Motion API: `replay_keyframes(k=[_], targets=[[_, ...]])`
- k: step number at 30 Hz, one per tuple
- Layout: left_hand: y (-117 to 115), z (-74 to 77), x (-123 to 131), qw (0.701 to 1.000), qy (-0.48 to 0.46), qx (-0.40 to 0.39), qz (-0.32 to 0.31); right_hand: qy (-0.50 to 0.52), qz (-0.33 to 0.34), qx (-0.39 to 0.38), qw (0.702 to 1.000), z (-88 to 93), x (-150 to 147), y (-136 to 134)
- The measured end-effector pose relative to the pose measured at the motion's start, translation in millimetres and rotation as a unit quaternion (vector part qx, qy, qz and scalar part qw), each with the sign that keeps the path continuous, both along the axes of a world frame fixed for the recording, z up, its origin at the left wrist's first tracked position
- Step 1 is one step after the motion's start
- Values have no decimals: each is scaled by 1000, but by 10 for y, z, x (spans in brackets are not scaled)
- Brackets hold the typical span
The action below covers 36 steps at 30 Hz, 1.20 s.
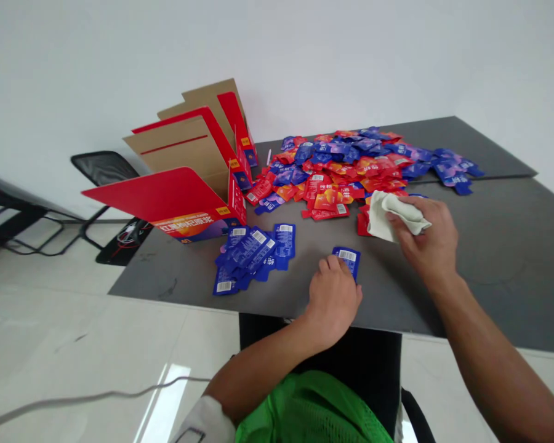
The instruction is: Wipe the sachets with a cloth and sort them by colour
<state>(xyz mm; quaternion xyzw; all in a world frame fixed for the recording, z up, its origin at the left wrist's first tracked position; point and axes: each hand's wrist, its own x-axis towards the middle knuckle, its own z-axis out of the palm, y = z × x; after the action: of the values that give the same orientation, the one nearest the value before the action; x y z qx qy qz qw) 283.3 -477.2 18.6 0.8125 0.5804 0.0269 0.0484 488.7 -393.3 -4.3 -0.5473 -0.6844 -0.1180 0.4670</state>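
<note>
- Left hand: fingers curled close together, touching the lower end of a blue sachet; whether they grip it, I cannot tell.
- Right hand: fingers wrapped around a crumpled white cloth, held just above the grey tabletop.
- Blue sachets lie in a loose group left of the left hand.
- A large heap of red and blue sachets lies beyond both hands, beside an open cardboard carton.

The left hand covers part of a blue packet, the right hand hides part of a white cloth, and print on the piled packets is too small to read.
</note>
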Motion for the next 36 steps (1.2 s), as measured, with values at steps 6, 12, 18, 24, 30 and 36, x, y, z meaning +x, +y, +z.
replay_keyframes(k=[6,12,18,24,30,36], targets=[[173,229,-27,997,24,-71,-14,10,-9,-21,1000,14,58,0],[337,304,-584,1000,-7,-3,5,23,-21,-36,999,33,106,-23],[386,425,-1520,965,-101,237,51,32,-25,-33,999,39,115,-32],[492,43,-2151,980,-41,192,42,23,-5,-34,999,18,111,-14],[482,-149,-2245,984,-71,150,67,22,4,-41,999,43,98,-16],[433,-108,-2211,981,-56,175,69,33,-17,-32,999,38,104,-36]])
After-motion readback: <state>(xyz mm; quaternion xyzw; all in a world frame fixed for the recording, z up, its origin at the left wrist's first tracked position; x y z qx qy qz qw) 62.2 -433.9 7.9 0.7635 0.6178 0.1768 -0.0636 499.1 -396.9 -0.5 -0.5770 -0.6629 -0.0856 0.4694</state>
